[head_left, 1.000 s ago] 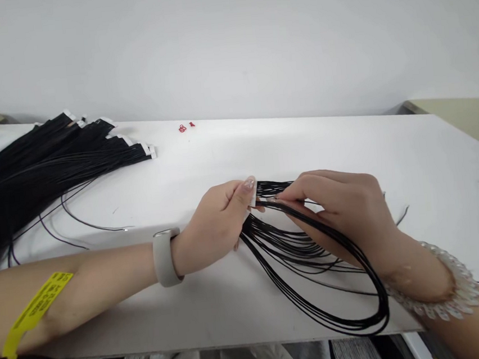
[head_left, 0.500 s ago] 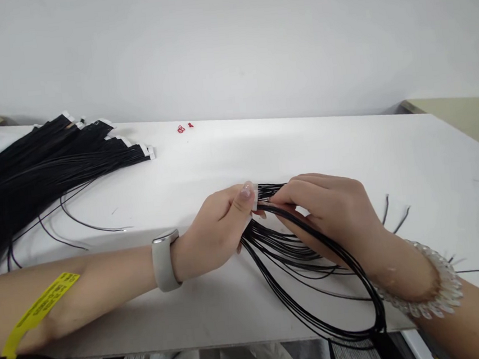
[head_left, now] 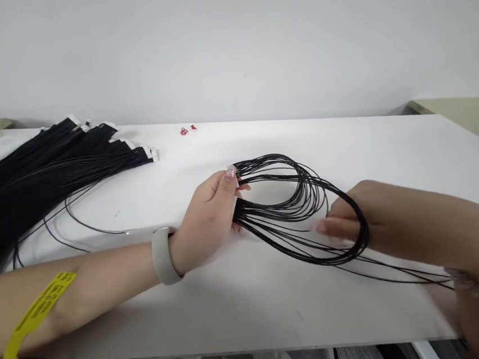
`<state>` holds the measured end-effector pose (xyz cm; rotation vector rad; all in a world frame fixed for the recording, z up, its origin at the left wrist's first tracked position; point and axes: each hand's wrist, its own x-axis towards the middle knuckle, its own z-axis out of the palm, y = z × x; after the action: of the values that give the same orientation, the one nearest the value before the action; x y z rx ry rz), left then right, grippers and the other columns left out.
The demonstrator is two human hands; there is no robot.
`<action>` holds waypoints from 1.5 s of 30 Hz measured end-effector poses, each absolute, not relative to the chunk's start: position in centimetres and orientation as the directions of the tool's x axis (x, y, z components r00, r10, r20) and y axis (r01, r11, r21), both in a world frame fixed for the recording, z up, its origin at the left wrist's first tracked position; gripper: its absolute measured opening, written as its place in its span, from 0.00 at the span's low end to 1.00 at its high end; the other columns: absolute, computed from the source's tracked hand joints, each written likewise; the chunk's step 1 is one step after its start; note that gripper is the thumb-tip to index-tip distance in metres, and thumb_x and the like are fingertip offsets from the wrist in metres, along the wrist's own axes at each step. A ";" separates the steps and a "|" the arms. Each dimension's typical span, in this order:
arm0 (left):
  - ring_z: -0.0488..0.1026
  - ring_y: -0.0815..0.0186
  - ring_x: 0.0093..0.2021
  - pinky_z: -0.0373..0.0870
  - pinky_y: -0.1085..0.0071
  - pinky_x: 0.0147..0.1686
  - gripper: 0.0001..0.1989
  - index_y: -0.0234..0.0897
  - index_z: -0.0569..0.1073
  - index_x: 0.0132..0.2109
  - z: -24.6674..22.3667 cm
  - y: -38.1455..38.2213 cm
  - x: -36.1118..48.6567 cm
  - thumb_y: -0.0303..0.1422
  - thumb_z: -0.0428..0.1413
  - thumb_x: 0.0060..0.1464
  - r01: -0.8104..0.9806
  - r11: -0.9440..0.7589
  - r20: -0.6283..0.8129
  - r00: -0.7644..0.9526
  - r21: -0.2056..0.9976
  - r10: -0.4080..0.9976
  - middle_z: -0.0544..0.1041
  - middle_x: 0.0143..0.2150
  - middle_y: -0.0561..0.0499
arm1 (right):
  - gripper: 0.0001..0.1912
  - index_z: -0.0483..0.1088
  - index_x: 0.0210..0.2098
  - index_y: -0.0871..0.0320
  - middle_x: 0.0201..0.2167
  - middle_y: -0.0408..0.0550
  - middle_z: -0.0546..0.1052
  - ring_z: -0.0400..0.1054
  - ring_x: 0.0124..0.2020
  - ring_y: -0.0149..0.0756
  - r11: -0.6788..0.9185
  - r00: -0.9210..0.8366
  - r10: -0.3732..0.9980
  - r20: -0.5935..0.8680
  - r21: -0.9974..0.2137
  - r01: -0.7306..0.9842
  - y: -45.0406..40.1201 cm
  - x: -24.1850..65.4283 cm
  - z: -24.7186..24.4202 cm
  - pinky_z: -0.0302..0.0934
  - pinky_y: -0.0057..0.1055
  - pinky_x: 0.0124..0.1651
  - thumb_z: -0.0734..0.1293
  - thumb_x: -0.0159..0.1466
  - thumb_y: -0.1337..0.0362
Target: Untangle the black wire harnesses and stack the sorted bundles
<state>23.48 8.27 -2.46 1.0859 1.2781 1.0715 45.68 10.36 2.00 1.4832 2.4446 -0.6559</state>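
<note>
My left hand (head_left: 219, 207) is closed on a wire harness, pinching two white connectors (head_left: 234, 209) between thumb and fingers. From the connectors, many thin black wires (head_left: 285, 212) bend round in loops to the right, held above the tabletop. Loose wire tails (head_left: 401, 271) trail from the bundle toward the right forearm. My right hand (head_left: 345, 220) is at the right end of the loops, with some wires passing in front of it. Its fingers are blurred and partly hidden, so their grip does not show.
A large pile of similar black wire harnesses (head_left: 52, 169) with white connector ends lies at the left of the white table (head_left: 218, 311). Small red pieces (head_left: 184, 131) lie near the back. A plain wall rises behind. The table's front edge runs below my arms.
My right hand has moved away from the connectors to the right, and its forearm has swung up. The wire loops have risen and spread out. My left hand has shifted slightly left and up.
</note>
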 end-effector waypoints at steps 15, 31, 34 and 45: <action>0.58 0.76 0.15 0.57 0.79 0.11 0.18 0.36 0.63 0.31 -2.2 7.9 23.3 0.47 0.42 0.55 0.137 0.091 -0.110 0.135 0.986 0.985 0.62 0.23 0.54 | 0.14 0.56 0.21 0.61 0.17 0.38 0.63 0.52 0.19 0.21 0.591 -0.699 0.715 0.016 -0.548 0.592 7.7 39.5 0.6 0.46 0.22 0.23 0.53 0.62 0.65; 0.57 0.74 0.19 0.57 0.76 0.18 0.19 0.35 0.60 0.28 -1.8 8.2 23.5 0.45 0.39 0.57 0.221 0.013 -0.058 0.195 0.975 0.979 0.59 0.23 0.55 | 0.14 0.57 0.21 0.61 0.18 0.38 0.63 0.52 0.20 0.21 0.531 -0.677 0.728 -0.103 -0.540 0.653 8.0 39.4 0.1 0.45 0.21 0.22 0.53 0.62 0.64; 0.57 0.74 0.21 0.57 0.77 0.19 0.18 0.35 0.60 0.28 -1.8 8.2 23.5 0.44 0.39 0.57 0.236 0.003 -0.050 0.197 0.972 0.979 0.60 0.23 0.55 | 0.13 0.57 0.21 0.61 0.17 0.38 0.62 0.51 0.19 0.21 0.548 -0.674 0.735 -0.077 -0.518 0.657 7.7 39.3 0.1 0.43 0.21 0.21 0.53 0.61 0.66; 0.58 0.76 0.16 0.58 0.77 0.13 0.19 0.36 0.62 0.30 -2.1 8.2 23.5 0.49 0.42 0.54 0.140 0.136 -0.159 0.171 0.981 0.972 0.63 0.25 0.54 | 0.08 0.61 0.18 0.59 0.15 0.39 0.62 0.51 0.18 0.23 0.576 -0.634 0.759 -0.149 -0.299 0.760 9.4 42.3 1.5 0.46 0.24 0.20 0.60 0.53 0.68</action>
<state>23.49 8.16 -2.09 1.2693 1.2309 0.9032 42.29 9.45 1.51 1.3417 2.7850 -0.5326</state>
